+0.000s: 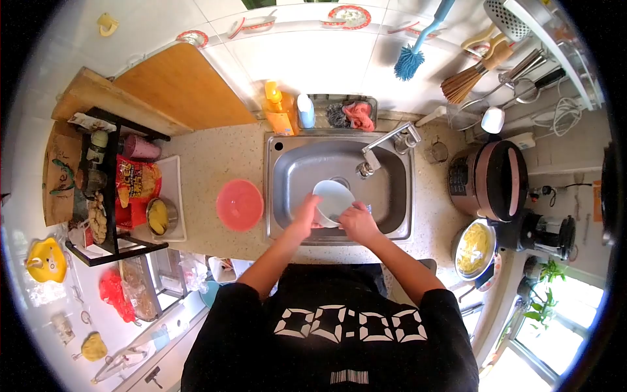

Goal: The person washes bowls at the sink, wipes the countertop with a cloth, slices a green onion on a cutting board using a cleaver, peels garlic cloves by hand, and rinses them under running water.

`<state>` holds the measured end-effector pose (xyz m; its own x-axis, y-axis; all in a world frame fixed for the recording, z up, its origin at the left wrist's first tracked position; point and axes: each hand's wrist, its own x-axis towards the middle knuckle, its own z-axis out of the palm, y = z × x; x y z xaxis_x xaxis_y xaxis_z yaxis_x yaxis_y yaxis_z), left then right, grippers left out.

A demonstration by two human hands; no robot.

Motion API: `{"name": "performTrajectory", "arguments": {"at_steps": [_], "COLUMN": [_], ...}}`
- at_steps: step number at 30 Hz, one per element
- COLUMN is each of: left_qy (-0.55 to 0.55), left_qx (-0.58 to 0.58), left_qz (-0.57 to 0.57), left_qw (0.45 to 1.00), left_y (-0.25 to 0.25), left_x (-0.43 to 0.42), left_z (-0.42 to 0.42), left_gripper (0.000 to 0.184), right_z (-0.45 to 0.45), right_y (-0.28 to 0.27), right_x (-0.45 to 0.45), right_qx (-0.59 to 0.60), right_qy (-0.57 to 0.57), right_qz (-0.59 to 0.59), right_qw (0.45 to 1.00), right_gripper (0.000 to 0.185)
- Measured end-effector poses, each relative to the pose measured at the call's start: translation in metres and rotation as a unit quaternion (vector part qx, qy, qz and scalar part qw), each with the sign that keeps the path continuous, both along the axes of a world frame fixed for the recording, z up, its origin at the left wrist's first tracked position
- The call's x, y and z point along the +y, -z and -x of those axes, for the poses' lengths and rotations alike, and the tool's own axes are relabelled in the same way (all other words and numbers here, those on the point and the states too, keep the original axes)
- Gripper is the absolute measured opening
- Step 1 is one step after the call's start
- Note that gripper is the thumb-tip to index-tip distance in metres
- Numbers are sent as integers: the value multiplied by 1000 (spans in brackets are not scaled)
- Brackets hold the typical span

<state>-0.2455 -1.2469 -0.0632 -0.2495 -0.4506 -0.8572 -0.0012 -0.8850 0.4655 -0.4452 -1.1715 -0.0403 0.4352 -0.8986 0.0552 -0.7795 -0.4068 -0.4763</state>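
A white bowl (pixel 332 201) is tilted over the front part of the steel sink (pixel 287 153), held between both hands. My left hand (pixel 305 214) grips its left side, fingers partly hidden behind the bowl. On the right side, my right hand (pixel 358 223) has its fingers closed on the rim. The faucet (pixel 385 144) reaches over the sink from the back right corner, just above the bowl. I cannot tell whether water is running. A pink bowl (pixel 240 204) stands on the counter, left of the sink.
Behind the sink stand an orange pump bottle (pixel 281 112) and a rack with a pink cloth (pixel 358 116). To the right are a rice cooker (pixel 490 179) and a pan of yellow food (pixel 475 249). A black shelf (pixel 112 189) and a wooden board (pixel 186 85) are at left.
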Motion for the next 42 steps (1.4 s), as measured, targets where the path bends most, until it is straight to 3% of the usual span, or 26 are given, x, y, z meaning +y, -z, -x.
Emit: {"name": "performTrajectory", "arguments": {"at_steps": [1, 4, 5, 7, 11, 13, 17, 20, 22, 23, 25, 29, 32, 35, 38, 41, 42], "left_qy": [-74, -238, -249, -154, -35, 0, -39, -52, -53, -41, -17, 6, -6, -32, -11, 70, 95], "left_qx": [-41, -29, 22, 9, 40, 69, 66, 87, 129, 113, 80, 24, 31, 26, 33, 48, 64], "left_qz": [81, 225, 166, 118, 84, 102, 35, -5, -28, 14, 96, 78, 52, 51, 24, 3, -21], "left_qw": [993, 944, 954, 981, 995, 992, 996, 995, 990, 993, 992, 997, 998, 998, 999, 996, 993], "left_y": [-21, 12, 21, 14, -7, -11, -16, -2, 2, 4, -3, -15, -14, 9, 9, -4, -4], "left_x": [19, 57, 52, 35, -2, -7, 0, 8, 9, 9, 10, 7, 10, 15, 11, -10, -15], "left_z": [19, 50, 42, 21, -8, -5, 3, 2, 1, 1, 3, -2, -2, -1, -5, -16, -22], "left_gripper": [69, 66, 64, 62, 55, 54, 57, 59, 61, 63, 65, 66, 67, 71, 76, 78, 77], "right_z": [-9, -39, -47, -47, -10, -6, -25, -39, -41, -41, -33, -20, -21, -32, -35, -11, -5], "right_y": [6, -1, -4, -2, -7, -28, -27, -25, -23, -22, -22, -25, 9, -7, -7, 9, 4], "right_x": [-1, -2, 1, 6, 6, -1, -4, -14, -21, -24, -24, -26, -10, 0, 10, 16, 14], "right_qx": [-7, -44, -61, -81, 78, 82, 19, 66, 91, 104, 141, 262, 235, 40, -34, 3, 20], "right_qy": [22, 101, 115, 113, 14, -26, -57, -38, -6, 10, 16, -75, -74, 32, 51, -27, -38], "right_qz": [-10, -50, -49, -50, 10, -66, -150, -94, -131, -149, -146, -192, -205, -254, -195, -14, -14], "right_qw": [1000, 993, 990, 989, 997, 994, 987, 993, 987, 983, 979, 943, 947, 966, 979, 1000, 999], "right_gripper": [14, 15, 15, 19, 33, 47, 80, 91, 94, 95, 89, 71, 50, 34, 25, 26, 26]}}
